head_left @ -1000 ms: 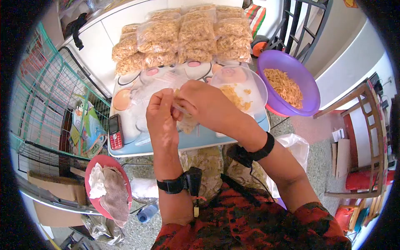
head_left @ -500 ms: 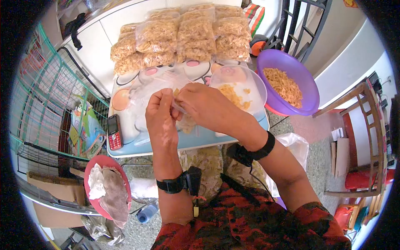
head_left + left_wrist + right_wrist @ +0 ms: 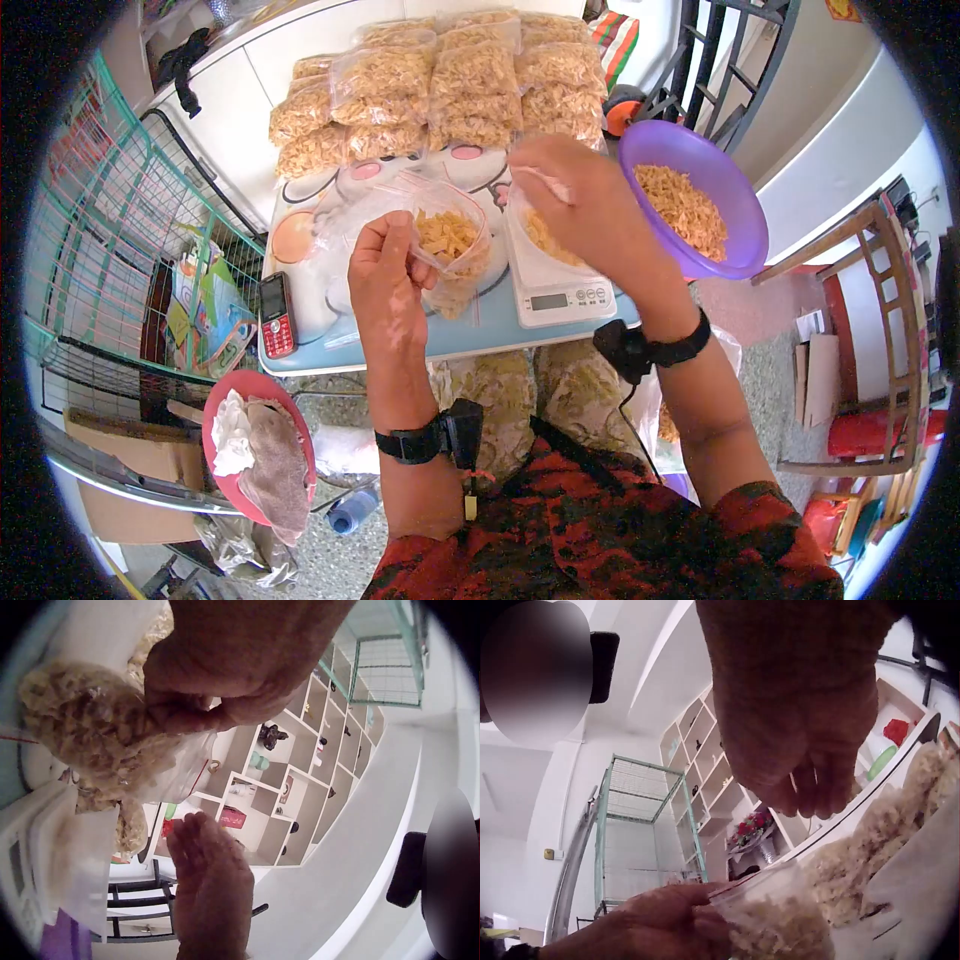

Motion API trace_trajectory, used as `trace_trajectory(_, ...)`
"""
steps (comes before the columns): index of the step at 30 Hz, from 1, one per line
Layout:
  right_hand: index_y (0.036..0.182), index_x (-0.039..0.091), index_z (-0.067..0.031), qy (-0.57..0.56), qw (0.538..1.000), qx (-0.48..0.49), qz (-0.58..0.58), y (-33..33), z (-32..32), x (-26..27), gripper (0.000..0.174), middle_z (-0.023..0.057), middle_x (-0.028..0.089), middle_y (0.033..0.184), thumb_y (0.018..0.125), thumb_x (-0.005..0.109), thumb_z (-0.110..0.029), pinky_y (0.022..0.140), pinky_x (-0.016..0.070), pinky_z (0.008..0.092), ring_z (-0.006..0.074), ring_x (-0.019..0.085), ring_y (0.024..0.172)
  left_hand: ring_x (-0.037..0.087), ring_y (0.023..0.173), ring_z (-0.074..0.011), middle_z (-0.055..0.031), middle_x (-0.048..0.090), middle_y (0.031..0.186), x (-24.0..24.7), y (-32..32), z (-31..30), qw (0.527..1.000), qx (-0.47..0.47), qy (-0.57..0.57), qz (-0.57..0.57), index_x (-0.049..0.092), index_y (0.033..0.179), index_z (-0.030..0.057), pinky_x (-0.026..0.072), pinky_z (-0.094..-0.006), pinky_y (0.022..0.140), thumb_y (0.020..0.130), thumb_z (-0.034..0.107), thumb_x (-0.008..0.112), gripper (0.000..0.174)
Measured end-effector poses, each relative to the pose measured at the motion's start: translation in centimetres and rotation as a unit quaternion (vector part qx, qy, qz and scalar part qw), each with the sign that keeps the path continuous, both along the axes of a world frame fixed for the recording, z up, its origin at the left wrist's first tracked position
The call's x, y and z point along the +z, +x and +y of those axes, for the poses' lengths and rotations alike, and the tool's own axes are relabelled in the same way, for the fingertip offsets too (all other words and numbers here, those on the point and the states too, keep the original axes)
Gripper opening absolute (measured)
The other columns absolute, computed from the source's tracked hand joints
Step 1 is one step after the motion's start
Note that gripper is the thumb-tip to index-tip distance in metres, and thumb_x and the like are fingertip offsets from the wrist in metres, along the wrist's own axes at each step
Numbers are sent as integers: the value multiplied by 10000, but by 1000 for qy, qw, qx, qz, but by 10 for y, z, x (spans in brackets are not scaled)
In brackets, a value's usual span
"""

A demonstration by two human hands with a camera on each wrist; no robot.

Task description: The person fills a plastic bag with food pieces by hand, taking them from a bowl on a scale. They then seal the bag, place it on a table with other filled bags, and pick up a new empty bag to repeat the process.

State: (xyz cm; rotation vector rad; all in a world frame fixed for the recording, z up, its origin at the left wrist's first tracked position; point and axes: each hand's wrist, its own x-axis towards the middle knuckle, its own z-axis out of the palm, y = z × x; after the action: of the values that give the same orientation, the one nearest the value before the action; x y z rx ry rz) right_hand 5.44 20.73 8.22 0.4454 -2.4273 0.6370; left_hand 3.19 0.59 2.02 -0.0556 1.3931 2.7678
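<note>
My left hand (image 3: pixel 388 280) pinches the rim of a clear zip bag (image 3: pixel 455 245) part filled with yellowish dried pieces; its mouth gapes. In the left wrist view the bag (image 3: pixel 97 727) hangs below the left hand (image 3: pixel 225 667). My right hand (image 3: pixel 580 205) is over the clear bowl (image 3: pixel 518 215) on the white scale (image 3: pixel 566 303), apart from the bag. The right wrist view shows the right hand (image 3: pixel 799 720) with its fingers extended and loosely bent, nothing seen in them.
Filled bags (image 3: pixel 475 80) are stacked at the table's back. A purple basin (image 3: pixel 745 215) with more pieces stands at the right. Flat empty bags (image 3: pixel 345 235) lie left of the left hand, a red phone (image 3: pixel 277 315) at the left edge, a wire cage (image 3: pixel 130 220) beyond.
My right hand has left the bag and moved right to above the bowl. The bag's mouth and the scale's display have come into sight. My left hand has barely moved.
</note>
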Motion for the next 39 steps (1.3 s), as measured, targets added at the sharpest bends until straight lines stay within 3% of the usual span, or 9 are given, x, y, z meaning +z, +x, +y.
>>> trace_trajectory(3,1022,653,-28,-12,999,-26,-41,3,26,1,239,189,648,1050,895,527,-185,862,484,452,374,603,981,373,512,-66,29,438,656,0,0,0,1000,-2,-2,-4,569,899,54,312,-224,470,903,193,643,157)
trace_trajectory(6,1027,652,-20,10,991,-83,-107,5,42,-3,227,166,651,958,884,595,-187,753,502,380,301,638,880,377,513,-66,29,441,656,1,0,2,1000,-1,-4,-8,568,902,50,318,-226,470,904,193,641,160)
trace_trajectory(9,972,661,-4,26,976,-127,-176,6,50,-8,262,244,636,1013,900,536,-223,859,483,464,394,609,950,381,514,-65,30,445,658,1,0,3,1000,-6,-3,-3,568,905,47,323,-227,470,906,197,641,167)
trace_trajectory(12,1057,653,-23,41,972,-128,-192,3,56,-22,292,182,644,1015,879,590,-246,814,485,403,328,624,925,386,515,-63,31,452,661,0,0,4,1000,-6,-5,3,570,910,46,326,-226,470,907,203,640,172)
trace_trajectory(21,1179,611,-56,108,976,-71,-173,-13,70,-51,416,183,601,1158,840,645,-296,957,423,400,332,552,1099,399,522,-58,31,480,681,-3,-2,5,1000,-7,-19,4,577,921,52,340,-216,468,904,206,644,169)
trace_trajectory(24,1175,616,-59,138,945,-84,-285,-12,59,-40,439,191,592,1169,814,673,-304,967,416,403,336,546,1106,398,521,-59,35,468,672,-2,-2,5,1000,-5,-18,0,578,913,53,337,-217,464,901,202,645,164)
trace_trajectory(27,979,682,-66,170,951,-42,-256,-7,49,-34,331,196,643,1086,853,572,-351,851,493,438,357,617,984,395,519,-61,36,455,665,-1,-3,5,1000,-4,-15,-4,579,906,54,334,-217,463,900,198,646,160)
trace_trajectory(30,1166,626,-61,159,956,-19,-245,-8,48,-41,447,183,587,1168,787,696,-290,974,409,398,343,520,1131,390,516,-62,35,447,662,1,-2,5,1000,-4,-17,-8,578,903,54,331,-217,464,899,196,647,158)
trace_trajectory(39,1004,659,-61,264,918,-48,-291,-21,58,-55,297,177,607,1034,749,678,-212,894,452,403,328,568,981,381,516,-60,37,442,662,-2,-3,3,1000,-8,-8,2,577,905,56,327,-219,467,897,198,649,160)
